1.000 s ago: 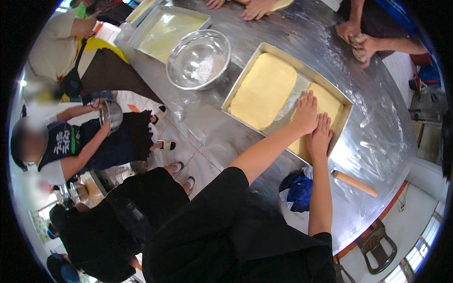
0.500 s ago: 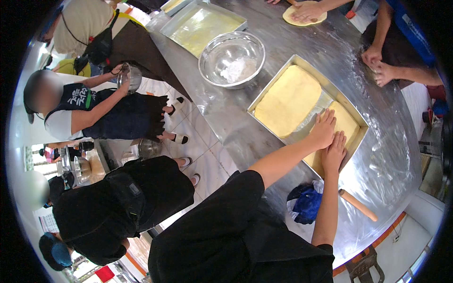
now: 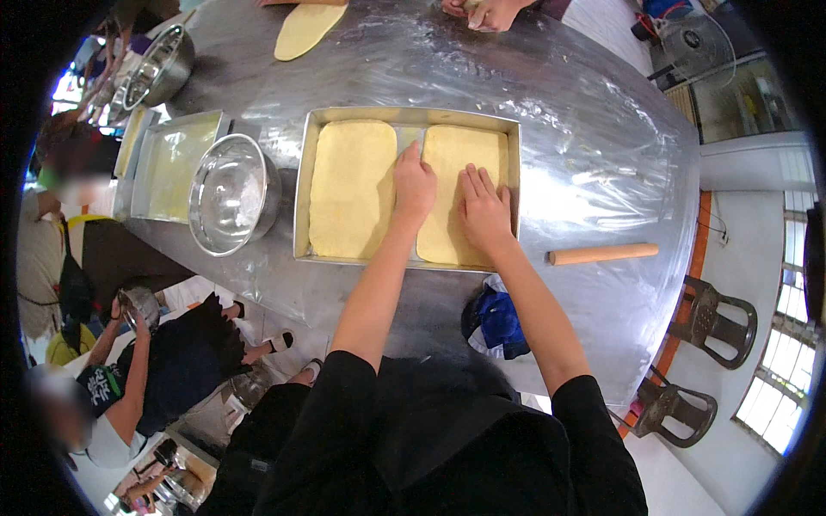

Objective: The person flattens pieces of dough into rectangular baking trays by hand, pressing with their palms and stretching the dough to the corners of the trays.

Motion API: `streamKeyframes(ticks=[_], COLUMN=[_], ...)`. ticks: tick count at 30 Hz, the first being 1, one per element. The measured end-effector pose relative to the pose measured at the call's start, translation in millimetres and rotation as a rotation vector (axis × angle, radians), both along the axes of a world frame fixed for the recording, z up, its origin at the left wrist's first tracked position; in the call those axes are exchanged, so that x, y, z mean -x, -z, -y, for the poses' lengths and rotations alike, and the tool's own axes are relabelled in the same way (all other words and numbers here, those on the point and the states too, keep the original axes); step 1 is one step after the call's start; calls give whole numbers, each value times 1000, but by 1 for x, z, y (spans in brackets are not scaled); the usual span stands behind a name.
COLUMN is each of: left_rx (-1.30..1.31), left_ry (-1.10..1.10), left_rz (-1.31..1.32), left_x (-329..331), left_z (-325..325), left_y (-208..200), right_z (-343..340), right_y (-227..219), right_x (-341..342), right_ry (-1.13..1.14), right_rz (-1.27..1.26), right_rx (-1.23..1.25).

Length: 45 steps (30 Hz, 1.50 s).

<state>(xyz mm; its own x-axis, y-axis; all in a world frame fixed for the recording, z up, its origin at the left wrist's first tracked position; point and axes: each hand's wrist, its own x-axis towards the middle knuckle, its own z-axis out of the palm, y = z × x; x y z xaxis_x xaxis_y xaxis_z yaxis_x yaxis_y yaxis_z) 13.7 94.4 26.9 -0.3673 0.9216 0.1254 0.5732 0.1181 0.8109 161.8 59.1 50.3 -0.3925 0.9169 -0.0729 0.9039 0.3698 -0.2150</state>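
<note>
Parted since the earlier frame, where set close together on the right dough sheet (image 3: 443, 225): left hand (image 3: 416, 193) and right hand (image 3: 489, 219). Also noted a swing of the view, showing the baking tray (image 3: 514, 163) nearly square-on. At far left, off the table (image 3: 594, 155), saw a co-worker's hands around a metal bowl (image 3: 139, 307). Next, recorded a shallow tray (image 3: 176, 172) with a thin yellowish coating, then, just beside it, a wide bowl (image 3: 212, 182) with white powder (image 3: 249, 202) inside. On the far side, noted a flat dough piece (image 3: 305, 30). At centre, found the baking tray on the table, with the left dough sheet (image 3: 353, 189) lying flat inside. Found the left hand at the strip between both sheets, fingers pressed together as far as visible; cannot tell whether touching dough or tray floor. Found the right hand palm down on the right dough sheet, fingers slightly spread. Below the tray, beside the right forearm, noted a blue cloth bundle (image 3: 501, 320). Farther right, recorded a wooden rolling pin (image 3: 604, 254) lying on the table, apart from the tray. At far right, saw two dark chairs (image 3: 718, 322).
</note>
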Motion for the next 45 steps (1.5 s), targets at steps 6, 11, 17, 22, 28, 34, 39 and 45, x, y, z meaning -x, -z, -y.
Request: streamKeyframes(ticks=[6,11,17,22,28,34,39,45], left_rx=[145,154,160,241,321,354,377,123], left_ry=[21,20,35,157,171,176,197,172], left_rz=[235,284,373,271,230,195,157,221], left_x=[9,7,19,30,30,27,29,22], left_z=[-2,-1,-1,21,43,61,67,71], left_y=[-9,-6,-7,-13,-23,-28,-24,-52], right_z=[-36,-38,-38,-34,-24,5,27,25], right_y=[12,37,32,14,0,0,-5,-18], right_x=[26,43,59,50,43,39,31,15], right_ry=[0,-42,41,-8,-90,-144,-196,127], right_rz=[-194,-60,-64,9,4,-31,33,-506], right_rx=[-190,-234,-192,-100,-65,-39,-16,174])
